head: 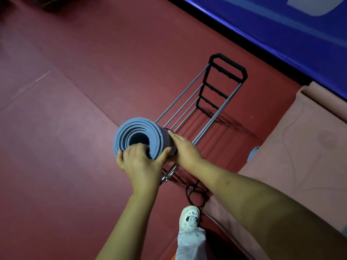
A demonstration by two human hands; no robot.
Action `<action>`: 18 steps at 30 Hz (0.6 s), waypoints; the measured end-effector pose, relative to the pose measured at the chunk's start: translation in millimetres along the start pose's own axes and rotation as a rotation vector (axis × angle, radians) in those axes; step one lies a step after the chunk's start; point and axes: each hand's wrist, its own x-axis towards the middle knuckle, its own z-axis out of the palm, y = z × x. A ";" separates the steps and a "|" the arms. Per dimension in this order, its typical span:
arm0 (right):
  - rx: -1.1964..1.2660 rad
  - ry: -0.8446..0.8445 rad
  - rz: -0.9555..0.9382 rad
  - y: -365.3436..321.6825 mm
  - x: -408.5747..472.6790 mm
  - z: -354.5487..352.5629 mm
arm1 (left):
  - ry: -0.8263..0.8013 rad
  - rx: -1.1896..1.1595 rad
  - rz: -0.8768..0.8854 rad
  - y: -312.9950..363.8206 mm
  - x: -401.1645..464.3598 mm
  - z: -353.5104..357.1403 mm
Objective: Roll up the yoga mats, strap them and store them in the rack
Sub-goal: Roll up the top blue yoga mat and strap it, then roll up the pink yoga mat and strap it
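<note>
Rolled blue yoga mat (139, 139) held end-on at frame centre, over near end of rack (204, 102).

Left hand (140, 162) grips mat's spiral end, fingers curled over rim, thumb on side. Right hand (185, 149) lies on mat's side, fingers fairly straight. Rack's grey rails run to upper right, no mats seen inside. Pink mat (300, 156) flat at right; black cord (195, 194) and white shoe (189, 218) on red floor (65, 128) below.

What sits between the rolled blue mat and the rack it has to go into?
Nothing visible. The rolled blue mat, held by the left hand at its end and the right hand on its side, is already at the near end of the rack, whose bars show no other mats on them.
</note>
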 end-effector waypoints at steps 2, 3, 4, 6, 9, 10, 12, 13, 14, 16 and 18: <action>-0.130 -0.020 0.048 4.5 1.2 5.9 | 0.004 -0.006 0.022 -6.4 -4.5 14.5; -0.154 -0.023 0.070 6.5 1.8 8.6 | 0.012 -0.004 0.032 -10.1 -5.2 21.1; -0.165 -0.025 0.087 8.9 3.2 11.9 | 0.022 0.002 0.043 -13.8 -4.9 27.7; -0.176 -0.046 0.127 11.8 6.9 18.4 | 0.020 0.016 0.055 -22.5 -5.3 41.5; -0.215 -0.155 0.226 11.5 11.1 29.4 | -0.116 0.034 0.035 -39.3 -16.1 62.9; -0.226 -0.200 0.257 11.0 9.4 33.3 | -0.177 0.041 0.034 -45.0 -21.4 69.2; -0.224 -0.259 0.288 13.7 2.9 38.4 | -0.248 0.070 0.048 -52.3 -26.7 78.5; -0.218 -0.274 0.286 16.3 -1.6 38.0 | -0.260 0.091 0.048 -52.9 -25.8 81.0; -0.207 -0.284 0.275 19.3 -6.1 36.0 | -0.271 0.113 0.045 -51.9 -23.4 81.9; -0.159 -0.286 0.258 26.6 -13.7 27.9 | -0.300 0.161 0.052 -47.8 -18.1 79.7; -0.086 -0.259 0.267 29.0 -19.6 17.2 | -0.339 0.221 0.067 -46.6 -13.4 75.4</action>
